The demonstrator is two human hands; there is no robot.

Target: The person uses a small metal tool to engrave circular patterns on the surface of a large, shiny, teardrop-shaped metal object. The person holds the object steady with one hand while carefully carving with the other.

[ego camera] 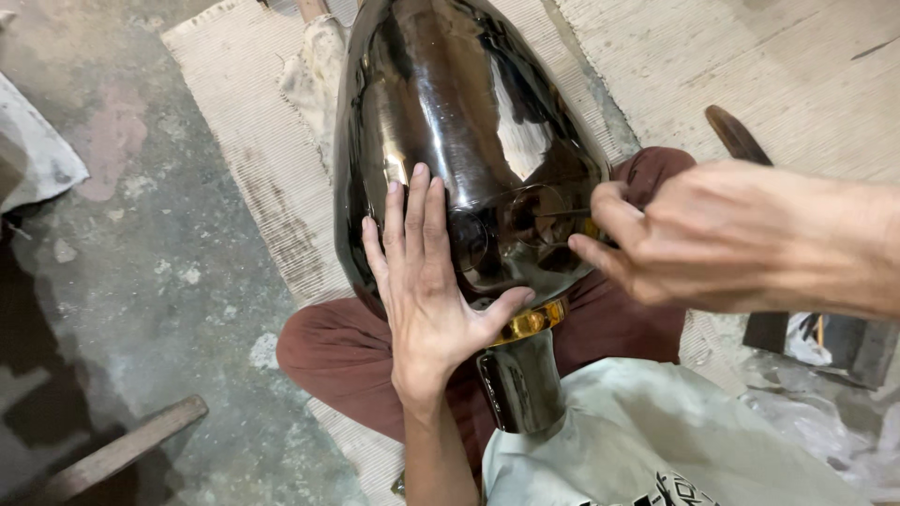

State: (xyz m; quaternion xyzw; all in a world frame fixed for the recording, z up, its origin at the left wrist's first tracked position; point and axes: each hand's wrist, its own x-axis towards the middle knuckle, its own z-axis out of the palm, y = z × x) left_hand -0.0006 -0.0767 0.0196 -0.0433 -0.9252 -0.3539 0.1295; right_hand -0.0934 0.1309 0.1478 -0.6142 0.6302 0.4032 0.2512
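A large glossy black vase [450, 122] lies across my lap, its narrow neck with a gold band [534, 321] pointing toward me. My left hand [427, 281] rests flat on the vase's shoulder, fingers spread, thumb near the gold band. My right hand [694, 234] pinches a thin pointed tool [562, 214] against the vase's surface, where faint round outlines are scratched into the black coat.
I sit on woven mats [253, 141] over a rough concrete floor [159, 281]. A wooden plank [122, 450] lies at lower left. A cloth [314, 66] lies under the vase. A dark curved tool [736, 136] and crumpled plastic [816, 412] are at right.
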